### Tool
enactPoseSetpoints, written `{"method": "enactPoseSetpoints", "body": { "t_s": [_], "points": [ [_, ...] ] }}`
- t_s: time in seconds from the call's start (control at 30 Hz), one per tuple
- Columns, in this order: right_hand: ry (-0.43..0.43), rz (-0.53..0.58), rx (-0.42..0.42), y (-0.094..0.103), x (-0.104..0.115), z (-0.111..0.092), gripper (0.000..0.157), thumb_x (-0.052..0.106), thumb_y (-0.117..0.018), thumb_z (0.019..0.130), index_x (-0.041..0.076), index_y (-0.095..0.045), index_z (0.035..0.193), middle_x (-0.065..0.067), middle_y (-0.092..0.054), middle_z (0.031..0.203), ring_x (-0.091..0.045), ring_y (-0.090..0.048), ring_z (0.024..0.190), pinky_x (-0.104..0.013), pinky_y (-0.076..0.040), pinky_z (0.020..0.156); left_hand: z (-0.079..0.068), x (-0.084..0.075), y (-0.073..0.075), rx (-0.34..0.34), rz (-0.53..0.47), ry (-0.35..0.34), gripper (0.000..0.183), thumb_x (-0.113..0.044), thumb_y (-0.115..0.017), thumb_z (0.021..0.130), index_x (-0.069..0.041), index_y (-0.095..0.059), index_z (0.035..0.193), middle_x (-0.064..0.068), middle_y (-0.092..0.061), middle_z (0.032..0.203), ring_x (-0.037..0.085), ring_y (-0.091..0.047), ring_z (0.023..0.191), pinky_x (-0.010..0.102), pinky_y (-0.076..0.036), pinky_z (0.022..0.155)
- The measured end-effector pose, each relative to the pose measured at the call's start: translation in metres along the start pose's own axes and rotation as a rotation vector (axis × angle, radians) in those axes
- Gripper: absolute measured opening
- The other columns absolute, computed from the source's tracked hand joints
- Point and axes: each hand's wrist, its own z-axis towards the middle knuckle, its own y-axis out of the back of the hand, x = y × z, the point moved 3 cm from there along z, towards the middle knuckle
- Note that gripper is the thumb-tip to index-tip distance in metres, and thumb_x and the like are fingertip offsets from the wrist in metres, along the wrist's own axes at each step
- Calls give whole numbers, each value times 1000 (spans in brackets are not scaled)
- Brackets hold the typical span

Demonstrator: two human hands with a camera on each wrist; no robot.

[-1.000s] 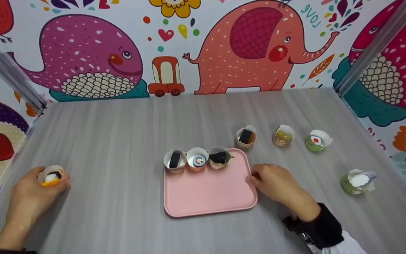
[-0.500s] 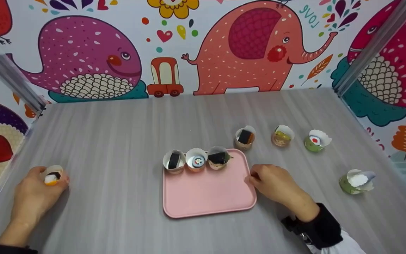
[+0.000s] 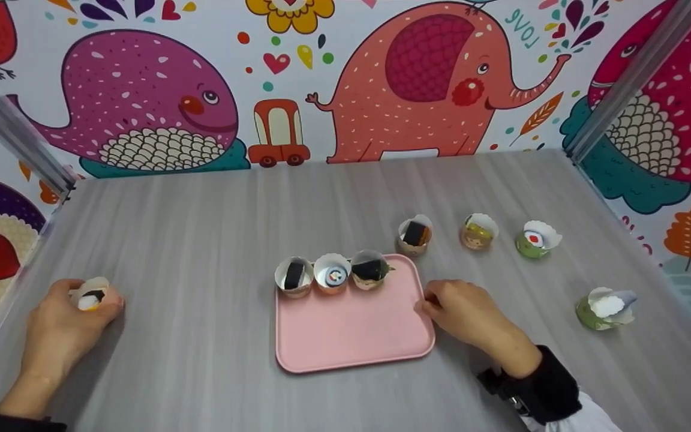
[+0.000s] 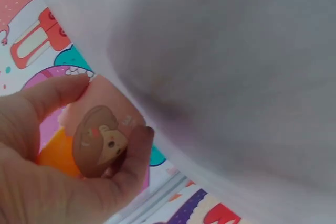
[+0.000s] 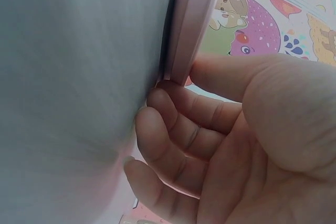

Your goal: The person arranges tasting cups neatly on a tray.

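Paper cup (image 4: 97,100), gripped by left hand (image 3: 68,327), well left of pink tray (image 3: 354,330); printed face (image 4: 102,142) visible in left wrist view only. Right hand (image 3: 471,315) pinching tray's right edge, thumb uppermost.

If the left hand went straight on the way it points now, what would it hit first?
The left hand, gripping a cup, would probably meet the whale-printed back wall first; the tabletop between looks free, though depth is unclear.
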Motion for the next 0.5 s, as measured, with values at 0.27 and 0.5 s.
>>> {"method": "enactPoseSetpoints", "body": {
  "t_s": [0.27,0.5],
  "points": [
    [1,-2,2,0,0,0,20,18,-76,95,15,-65,79,6,-50,67,-11,-47,63,-35,-40,59,-12,-24,2,-75,-46,-50,80,-37,-75,93,16,-43,144,45,-54,131,49,-58,103,31,-46,62],
    [-5,-7,6,1,1,-1,23,20,-76,96,18,-62,77,7,-49,66,-11,-47,63,-35,-39,58,-23,-49,-2,-164,-83,-140,70,-31,-81,89,9,-54,139,37,-62,126,47,-61,99,35,-45,66]
  ]
}}
